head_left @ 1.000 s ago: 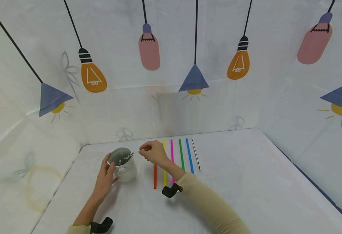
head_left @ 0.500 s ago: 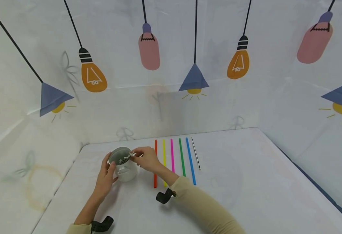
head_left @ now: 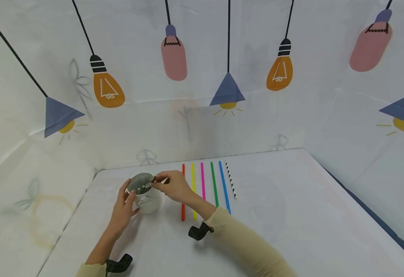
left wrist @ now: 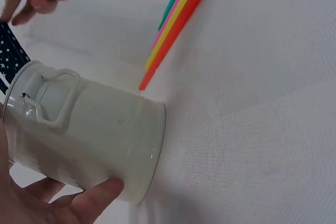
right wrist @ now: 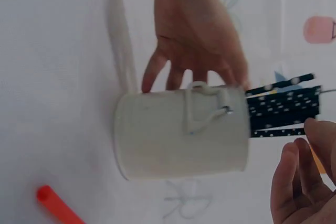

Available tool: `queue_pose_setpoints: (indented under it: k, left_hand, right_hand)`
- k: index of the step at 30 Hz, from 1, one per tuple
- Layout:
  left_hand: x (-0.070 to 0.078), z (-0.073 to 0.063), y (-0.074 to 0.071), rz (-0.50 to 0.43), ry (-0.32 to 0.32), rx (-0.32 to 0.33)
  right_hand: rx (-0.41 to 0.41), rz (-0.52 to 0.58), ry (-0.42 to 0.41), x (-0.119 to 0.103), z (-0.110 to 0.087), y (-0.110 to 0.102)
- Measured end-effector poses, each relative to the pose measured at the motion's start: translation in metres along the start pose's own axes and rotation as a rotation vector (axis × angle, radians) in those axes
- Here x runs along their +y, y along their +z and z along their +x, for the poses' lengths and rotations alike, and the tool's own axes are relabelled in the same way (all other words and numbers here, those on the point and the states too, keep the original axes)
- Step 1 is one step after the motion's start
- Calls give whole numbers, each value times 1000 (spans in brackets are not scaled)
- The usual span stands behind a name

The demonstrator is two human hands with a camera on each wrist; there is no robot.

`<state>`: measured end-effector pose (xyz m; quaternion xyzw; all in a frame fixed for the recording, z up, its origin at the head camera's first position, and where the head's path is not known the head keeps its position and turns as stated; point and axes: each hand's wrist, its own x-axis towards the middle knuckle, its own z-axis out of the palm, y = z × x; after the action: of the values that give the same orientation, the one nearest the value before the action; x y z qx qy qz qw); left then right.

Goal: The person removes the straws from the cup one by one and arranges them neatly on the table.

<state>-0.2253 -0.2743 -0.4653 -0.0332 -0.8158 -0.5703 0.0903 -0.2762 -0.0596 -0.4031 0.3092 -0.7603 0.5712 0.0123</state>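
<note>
A white metal canister (head_left: 150, 202) with a wire-like side handle stands on the table, tilted slightly. My left hand (head_left: 121, 211) grips it from the left, fingers spread round its wall. Black straws with white dots and stars (right wrist: 283, 106) poke out of its mouth. My right hand (head_left: 175, 187) is at the right rim, thumb and finger pinching the end of one dotted straw (right wrist: 281, 132). In the left wrist view that hand's fingertips touch the top of the dark straws (left wrist: 9, 51); the exact hold is partly hidden.
Right of the canister, straws lie in a row: red (head_left: 183, 211), yellow (head_left: 193, 181), pink (head_left: 203, 181), green (head_left: 214, 182), blue (head_left: 224, 184) and black-and-white striped (head_left: 231, 181). My right forearm crosses over several. A lamp-print sheet (head_left: 136, 127) hangs behind the white table (head_left: 309, 215).
My right hand has moved left from beside the canister to its rim and taken hold of a straw end. The left hand and canister have stayed in place.
</note>
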Motion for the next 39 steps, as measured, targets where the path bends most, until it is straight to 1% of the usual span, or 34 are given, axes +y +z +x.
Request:
queue_pose_setpoints:
  k: [2,3,9,10,13,16,20,22,24,27,29,31,33,36,39]
  left_hand:
    - [1,-1,-1,-13,-2,-4]
    - [1,0,-1,-17,0,-7]
    - [0,1,-6,1,39,-5]
    - [1,2,-7,16,44,-2]
    - [2,3,-10,62,57,7]
    - [1,3,-13,146,82,10]
    - [2,8,-19,250,123,34]
    - [6,13,-22,273,134,40]
    - [10,20,-25,271,142,32]
    - [15,30,-29,225,129,-25]
    - [15,36,-31,189,114,-66]
    - [14,39,-32,153,94,-110]
    - [10,41,-32,133,85,-135]
    - [5,42,-31,112,96,-146]
    - [1,43,-29,121,142,-128]
  right_hand:
    - [-8,9,-29,-7,-3,-7]
    - [-9,15,-41,-15,-6,-12]
    - [-13,95,-136,-38,-12,-36]
    - [-11,110,-159,-38,-11,-38]
    - [-15,152,-221,-47,-12,-49]
    - [-22,179,-261,-53,-13,-60]
    - [-26,218,-258,-59,-15,-78]
    - [-23,227,-248,-67,-18,-87]
    - [-17,227,-233,-75,-20,-97]
    - [11,210,-207,-82,-23,-111]
    - [33,213,-185,-76,-22,-119]
    - [64,221,-175,-62,-18,-126]
    - [90,237,-168,-44,-15,-134]
    - [137,221,-172,-20,-13,-148]
    - [181,173,-136,-4,-14,-166]
